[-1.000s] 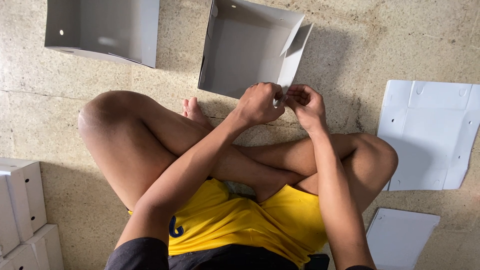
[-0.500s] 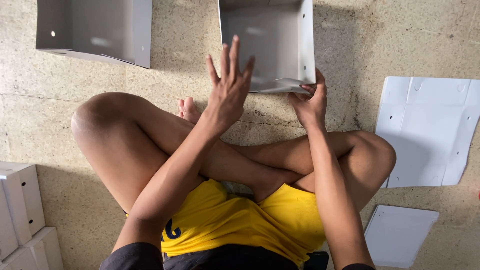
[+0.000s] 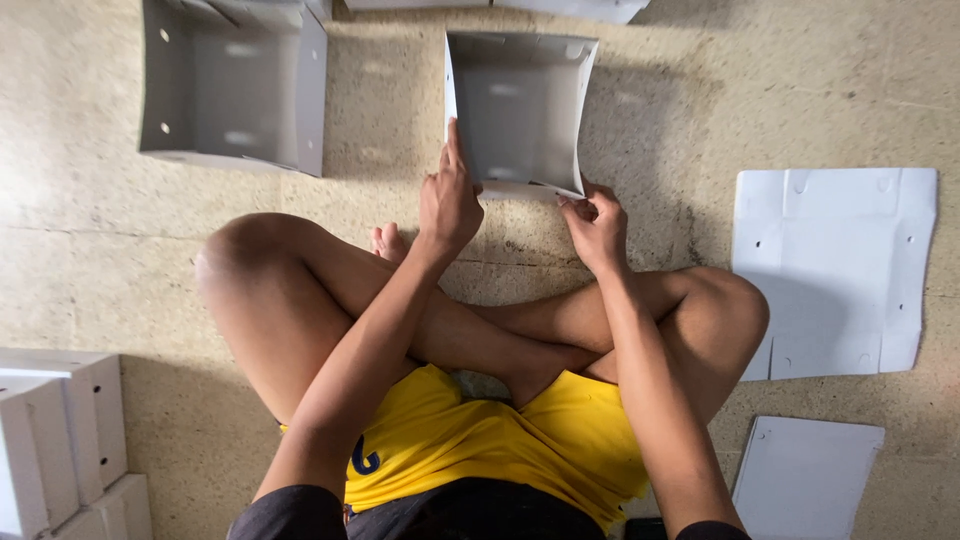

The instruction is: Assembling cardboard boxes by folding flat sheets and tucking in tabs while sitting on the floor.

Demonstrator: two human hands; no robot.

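Open grey cardboard box (image 3: 518, 110) stands on the floor, seemingly half-folded.

Right in front of the crossed legs sits an open white carton (image 3: 520, 110), its near wall still low, a boxy tray with pale grey inner faces; the left hand (image 3: 450, 200) presses its left wall and the right hand (image 3: 597, 222) pinches the near right corner. Off to the left, a second folded tray (image 3: 235, 85) of the same white card lies tipped on the floor. Out right, a flat unfolded blank (image 3: 835, 265) with small punched holes, and below it another flat sheet (image 3: 805, 475). Bottom left, closed white boxes (image 3: 60, 435) stand stacked together.
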